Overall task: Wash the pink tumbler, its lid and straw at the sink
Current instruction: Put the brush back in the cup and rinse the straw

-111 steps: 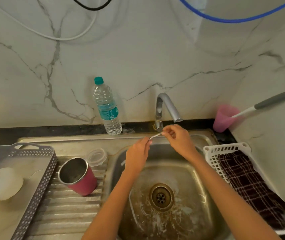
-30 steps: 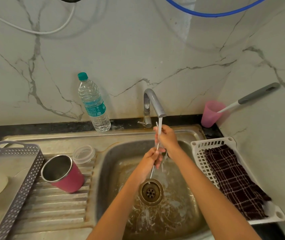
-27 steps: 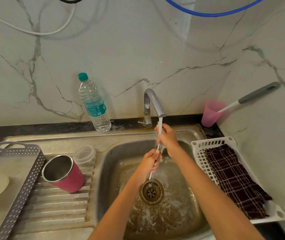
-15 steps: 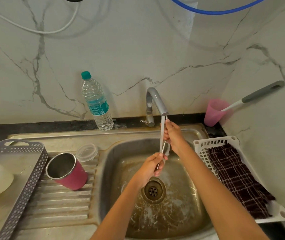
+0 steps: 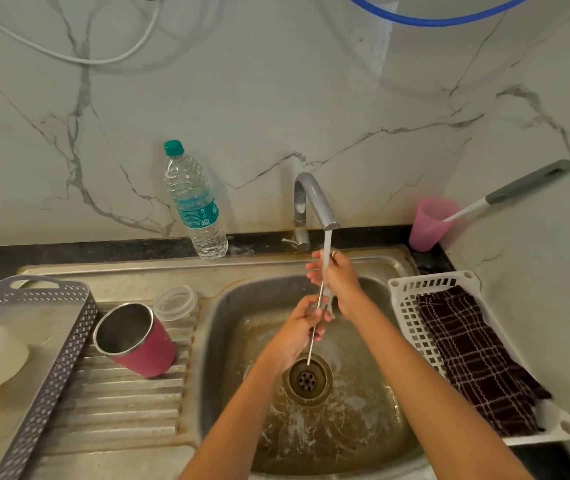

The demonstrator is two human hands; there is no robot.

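A thin metal straw (image 5: 312, 344) stands nearly upright over the sink basin (image 5: 228, 341), under the running water from the tap (image 5: 314, 199). My left hand (image 5: 299, 329) pinches the straw around its middle. My right hand (image 5: 337, 278) holds its upper end just below the spout. The straw's lower tip hangs above the drain (image 5: 307, 378). The pink tumbler (image 5: 136, 341) stands open-mouthed on the ribbed drainboard to the left. Its clear lid (image 5: 176, 302) lies just behind it.
A water bottle (image 5: 195, 206) stands against the marble wall left of the tap. A grey perforated tray (image 5: 46, 368) with a white object sits far left. A white basket (image 5: 411, 306) holding a dark checked cloth lies right. A pink cup (image 5: 430, 223) with a brush stands in the back corner.
The straw went from lying level between both hands to standing upright under the running water. My left hand has slid along the straw while my right hand keeps the top.
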